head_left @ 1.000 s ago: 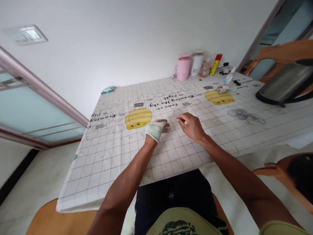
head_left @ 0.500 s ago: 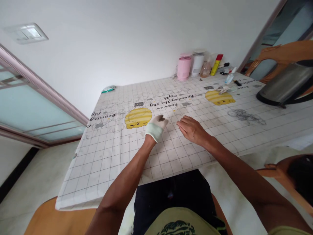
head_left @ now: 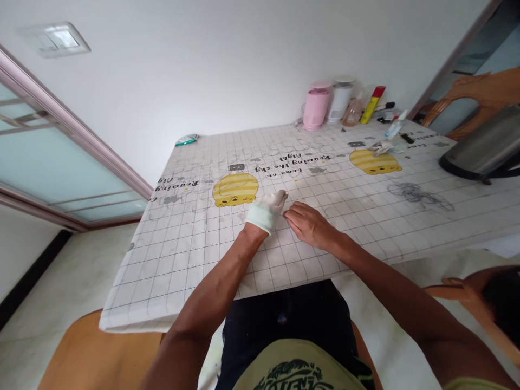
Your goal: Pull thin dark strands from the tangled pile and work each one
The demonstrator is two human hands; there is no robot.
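Observation:
My left hand [head_left: 271, 209] wears a whitish work glove with a pale green cuff. Its fingers are together and point toward my right hand, just above the table. My bare right hand [head_left: 307, 223] is closed in a pinch, its fingertips right beside the glove. Whatever lies in either grip is too small or hidden to make out. Under both hands spreads a white checked tablecloth [head_left: 195, 273] with printed yellow bears and lettering. To the right of my hands lies a loose tangle of thin grey thread or wire [head_left: 418, 195].
At the back stand a pink cylindrical device [head_left: 316, 107], a white one [head_left: 340, 102], a clear bottle [head_left: 352, 111] and a yellow spray can with a red cap [head_left: 372, 105]. A metal kettle [head_left: 485, 143] is at the right. A green packet [head_left: 187, 140] lies at the far left corner.
My right hand has moved left, close up to the glove. My gloved left hand has turned, its fingers now reaching farther out. The camera view has shifted slightly.

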